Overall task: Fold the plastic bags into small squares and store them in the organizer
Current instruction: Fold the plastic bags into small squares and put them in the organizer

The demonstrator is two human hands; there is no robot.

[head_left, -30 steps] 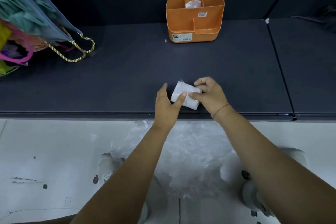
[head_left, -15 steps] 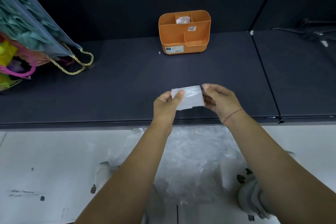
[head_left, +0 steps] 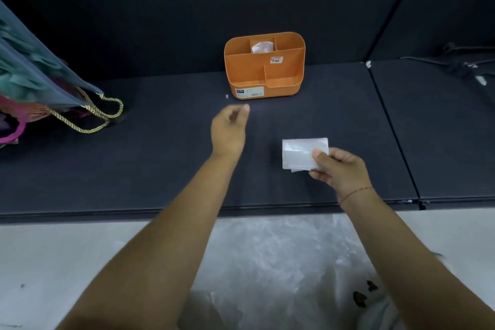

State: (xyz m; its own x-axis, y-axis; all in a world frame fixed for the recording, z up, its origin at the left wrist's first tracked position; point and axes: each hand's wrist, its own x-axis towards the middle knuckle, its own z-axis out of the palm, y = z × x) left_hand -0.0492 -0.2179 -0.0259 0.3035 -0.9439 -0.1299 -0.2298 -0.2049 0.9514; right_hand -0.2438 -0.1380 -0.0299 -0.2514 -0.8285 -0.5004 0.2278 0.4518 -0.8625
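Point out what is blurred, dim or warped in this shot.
Head view: the left hand is smeared by motion blur; the right hand and its folded bag are sharper; the orange organizer reads clearly; the dark table edge looks slightly bowed, wide-angle; lighting is dim.

The organizer (head_left: 263, 72) is found at twelve o'clock, far back on the table (head_left: 160, 155), one folded bag (head_left: 262, 47) tucked in its rear middle compartment. A folded square (head_left: 301, 153) is held at three o'clock, a rope-handled bag (head_left: 40, 83) is laid at ten, and loose plastic (head_left: 267, 249) is heaped at six, below the table's edge.
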